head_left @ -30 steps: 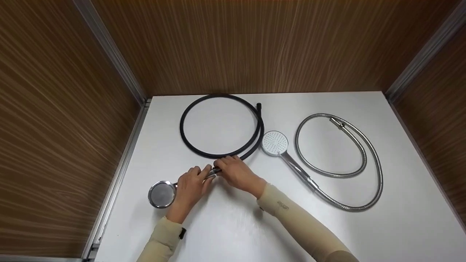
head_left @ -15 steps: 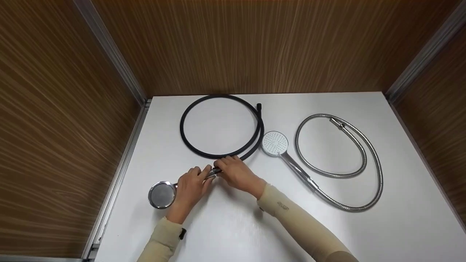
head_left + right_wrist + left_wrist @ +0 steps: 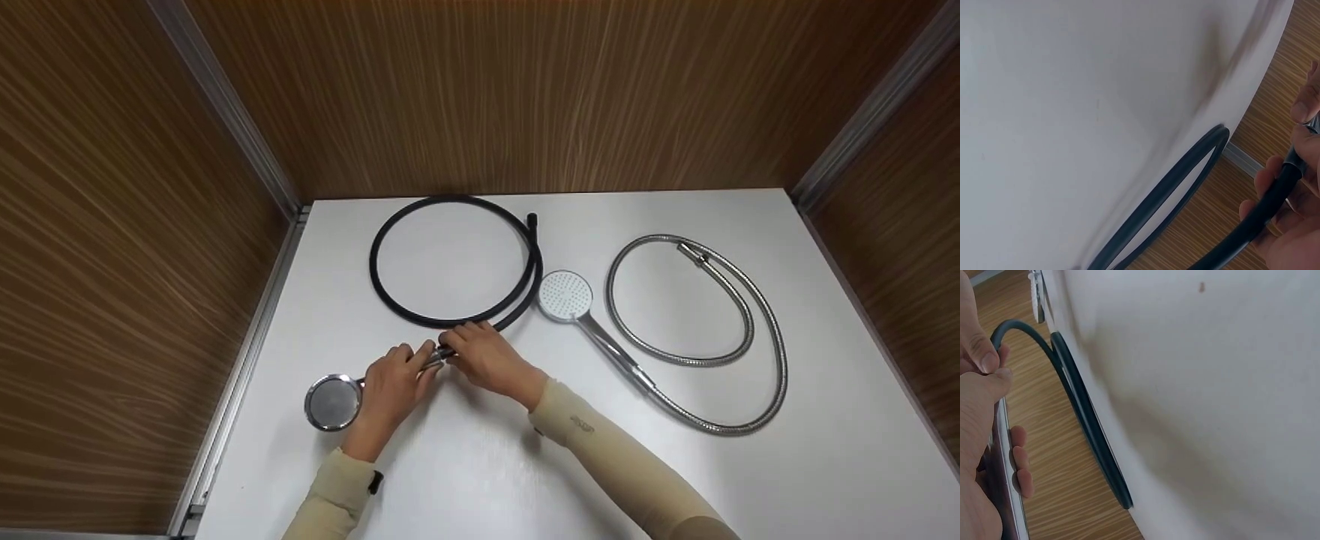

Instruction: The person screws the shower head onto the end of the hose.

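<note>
My left hand (image 3: 390, 386) grips the handle of a chrome shower head (image 3: 333, 403), whose round grey face sticks out past the wrist. In the left wrist view, fingers wrap the chrome handle (image 3: 1004, 478). My right hand (image 3: 487, 355) pinches the end of a black shower hose (image 3: 373, 270) right at the handle's lower end. Seen from the right wrist, the hose's end collar (image 3: 1296, 160) sits between thumb and fingers, and the black hose runs out below them. Fingers hide most of the joint; I cannot tell whether the two are screwed together.
A second shower head (image 3: 566, 296) with a white face lies to the right, joined to a coiled metal hose (image 3: 784, 360). The black hose's coil lies behind my hands, its free end (image 3: 532, 220) pointing back. Wood-grain panels (image 3: 525, 97) enclose the white table (image 3: 465, 480) behind and at both sides.
</note>
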`<move>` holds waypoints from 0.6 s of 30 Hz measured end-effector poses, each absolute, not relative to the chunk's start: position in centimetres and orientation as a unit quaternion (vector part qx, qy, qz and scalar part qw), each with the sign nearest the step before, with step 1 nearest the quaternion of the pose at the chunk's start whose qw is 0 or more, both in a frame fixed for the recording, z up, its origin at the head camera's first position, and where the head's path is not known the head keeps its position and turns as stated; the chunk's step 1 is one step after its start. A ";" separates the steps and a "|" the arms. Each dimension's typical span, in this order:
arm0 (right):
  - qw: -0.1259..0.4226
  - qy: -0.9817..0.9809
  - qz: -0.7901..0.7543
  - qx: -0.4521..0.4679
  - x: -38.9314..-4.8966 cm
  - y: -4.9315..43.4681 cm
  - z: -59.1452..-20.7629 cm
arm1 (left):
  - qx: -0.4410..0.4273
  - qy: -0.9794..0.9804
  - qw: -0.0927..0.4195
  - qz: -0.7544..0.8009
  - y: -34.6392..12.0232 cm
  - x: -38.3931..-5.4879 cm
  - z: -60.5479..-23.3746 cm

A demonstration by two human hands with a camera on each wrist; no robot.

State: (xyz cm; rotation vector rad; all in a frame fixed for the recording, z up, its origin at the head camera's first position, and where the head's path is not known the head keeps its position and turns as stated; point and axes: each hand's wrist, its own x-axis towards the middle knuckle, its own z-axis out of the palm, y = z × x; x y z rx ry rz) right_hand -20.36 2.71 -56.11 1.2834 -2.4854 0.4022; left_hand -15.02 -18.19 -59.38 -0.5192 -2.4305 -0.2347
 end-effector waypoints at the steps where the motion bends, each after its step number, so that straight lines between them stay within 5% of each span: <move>1: 0.156 -0.869 0.140 0.449 -20.3 2.7 -56.1 | -0.198 -0.923 0.317 -0.091 -18.2 -15.0 -59.4; 18: 0.161 -0.871 0.135 0.444 -20.2 2.7 -56.1 | -0.196 -0.922 0.325 -0.079 -18.2 -15.1 -59.5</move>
